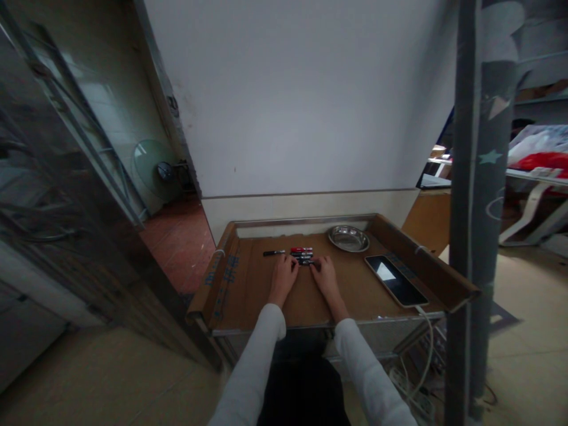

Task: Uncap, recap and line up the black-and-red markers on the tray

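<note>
A small row of markers lies on the cardboard-lined table in front of me, with a red marker (302, 249) at its far side and several black ones below it. At the near side of the row is a black marker (305, 262). My left hand (284, 274) has its fingers closed at the left end of this near marker. At its right end, my right hand (325, 276) is closed in a pinch. Just left of the row lies a separate black marker (274, 252). Fingertips partly hide the marker ends.
A round metal dish (348, 238) stands at the back right of the cardboard (252, 296). Nearer on the right lies a phone (396, 280) with a white cable (428, 337) running over the front edge. Raised cardboard sides flank the table, and a grey post (471, 236) stands right.
</note>
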### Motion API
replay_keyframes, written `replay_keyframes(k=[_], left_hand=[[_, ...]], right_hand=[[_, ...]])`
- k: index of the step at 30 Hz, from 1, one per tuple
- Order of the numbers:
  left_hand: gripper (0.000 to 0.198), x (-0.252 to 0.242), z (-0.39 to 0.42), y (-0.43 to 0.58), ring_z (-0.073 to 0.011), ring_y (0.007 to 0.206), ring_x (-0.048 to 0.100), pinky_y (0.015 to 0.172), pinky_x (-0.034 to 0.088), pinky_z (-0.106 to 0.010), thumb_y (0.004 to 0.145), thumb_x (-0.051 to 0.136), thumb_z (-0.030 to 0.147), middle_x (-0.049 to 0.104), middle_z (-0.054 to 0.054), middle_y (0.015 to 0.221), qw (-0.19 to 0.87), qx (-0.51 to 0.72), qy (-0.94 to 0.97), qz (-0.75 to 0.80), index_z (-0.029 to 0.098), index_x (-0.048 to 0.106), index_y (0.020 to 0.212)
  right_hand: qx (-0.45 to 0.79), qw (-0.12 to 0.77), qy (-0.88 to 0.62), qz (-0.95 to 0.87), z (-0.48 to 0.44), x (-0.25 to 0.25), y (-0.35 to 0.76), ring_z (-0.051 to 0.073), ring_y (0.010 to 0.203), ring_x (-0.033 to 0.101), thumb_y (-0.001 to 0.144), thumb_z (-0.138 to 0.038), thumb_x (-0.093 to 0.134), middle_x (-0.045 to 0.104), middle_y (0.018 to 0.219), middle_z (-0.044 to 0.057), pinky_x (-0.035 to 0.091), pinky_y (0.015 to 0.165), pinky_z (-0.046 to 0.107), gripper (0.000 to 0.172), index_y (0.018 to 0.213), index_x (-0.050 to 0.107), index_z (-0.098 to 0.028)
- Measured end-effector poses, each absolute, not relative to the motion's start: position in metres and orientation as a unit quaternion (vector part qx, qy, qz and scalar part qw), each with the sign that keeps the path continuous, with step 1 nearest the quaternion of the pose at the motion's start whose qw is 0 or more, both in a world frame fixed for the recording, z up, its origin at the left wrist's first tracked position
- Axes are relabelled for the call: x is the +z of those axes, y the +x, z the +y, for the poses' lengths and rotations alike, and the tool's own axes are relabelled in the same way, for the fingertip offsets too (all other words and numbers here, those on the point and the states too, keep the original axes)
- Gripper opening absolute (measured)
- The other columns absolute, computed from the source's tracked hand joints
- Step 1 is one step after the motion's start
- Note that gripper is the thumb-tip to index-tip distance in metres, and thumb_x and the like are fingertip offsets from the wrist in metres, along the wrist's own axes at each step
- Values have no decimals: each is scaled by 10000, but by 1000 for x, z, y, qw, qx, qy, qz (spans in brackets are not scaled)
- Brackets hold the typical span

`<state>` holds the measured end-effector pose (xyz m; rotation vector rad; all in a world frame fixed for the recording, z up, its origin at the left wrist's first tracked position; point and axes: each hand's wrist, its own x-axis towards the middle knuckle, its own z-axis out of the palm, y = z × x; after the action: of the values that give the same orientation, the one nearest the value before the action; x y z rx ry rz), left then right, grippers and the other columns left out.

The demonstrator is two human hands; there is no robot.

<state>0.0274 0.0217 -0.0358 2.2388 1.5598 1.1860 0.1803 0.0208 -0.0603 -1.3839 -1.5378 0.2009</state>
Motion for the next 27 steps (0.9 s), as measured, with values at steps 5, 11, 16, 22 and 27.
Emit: replay_keyframes(k=[5,11,16,22,27], left_hand=[[193,-34,28,21,-211,941,531,861,421,-369,847,419,126,550,-97,961,32,409,664,625,159,581,948],[440,-34,40,6,-264,1227,389,977,352,-435,835,437,126,450,-117,1327,-18,343,637,690,230,464,1261],[273,-34,48,-10,-269,1126,467,939,367,-442,876,431,228,554,-113,1194,-30,293,660,691,210,568,1111],[197,-33,36,-28,-244,971,512,840,405,-384,883,432,214,574,-121,1039,-33,290,662,691,155,593,979],[151,-37,21,-34,-226,925,534,860,416,-398,864,495,236,613,-86,957,48,375,677,631,168,614,927]], right_hand=[[91,539,-579,-605,17,-59,184,196,773,537,794,-241,456,567,849,81,453,755,350,188,850,619,-167],[87,542,-588,-594,14,-55,185,198,755,528,804,-262,412,571,798,75,432,739,340,240,818,632,-168],[94,547,-585,-591,11,-53,183,199,747,528,799,-258,408,572,807,77,432,734,343,244,806,637,-173],[100,551,-579,-593,8,-52,183,195,730,527,797,-262,414,576,805,78,432,716,339,245,799,643,-176],[127,581,-544,-592,7,-45,179,198,767,549,806,-320,435,593,811,75,438,754,351,242,801,632,-180]])
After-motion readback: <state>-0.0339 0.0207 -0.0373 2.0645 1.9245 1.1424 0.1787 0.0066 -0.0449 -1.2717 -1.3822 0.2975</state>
